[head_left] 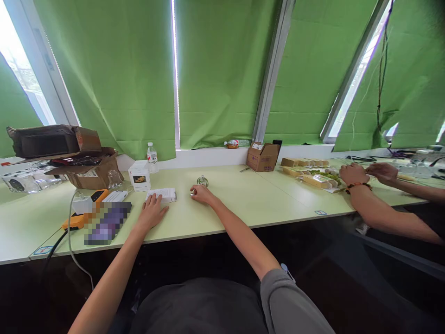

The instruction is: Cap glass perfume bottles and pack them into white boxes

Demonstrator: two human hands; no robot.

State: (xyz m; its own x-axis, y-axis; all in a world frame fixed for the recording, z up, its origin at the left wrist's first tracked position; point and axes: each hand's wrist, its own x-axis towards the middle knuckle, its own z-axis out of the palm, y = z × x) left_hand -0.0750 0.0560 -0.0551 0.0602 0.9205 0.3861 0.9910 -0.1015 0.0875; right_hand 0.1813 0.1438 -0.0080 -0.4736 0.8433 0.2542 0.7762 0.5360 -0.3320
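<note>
My left hand point(152, 211) lies flat on the pale green table point(243, 199), fingers spread, fingertips touching a small white leaflet point(162, 194). My right hand point(201, 193) rests on the table further right, fingers loosely curled, with nothing visible in it. Just beyond its fingertips stands a small clear glass ornament point(202, 181). A white product box point(139, 176) stands upright behind the leaflet, and a water bottle point(151, 157) beside it.
An orange-and-white device with cable point(83, 208) and a blurred dark object point(106, 223) lie at left. Open cardboard boxes point(86, 171) sit far left, another point(263, 157) at the back. At right, another person's hands point(368, 175) work near tan boxes point(306, 163).
</note>
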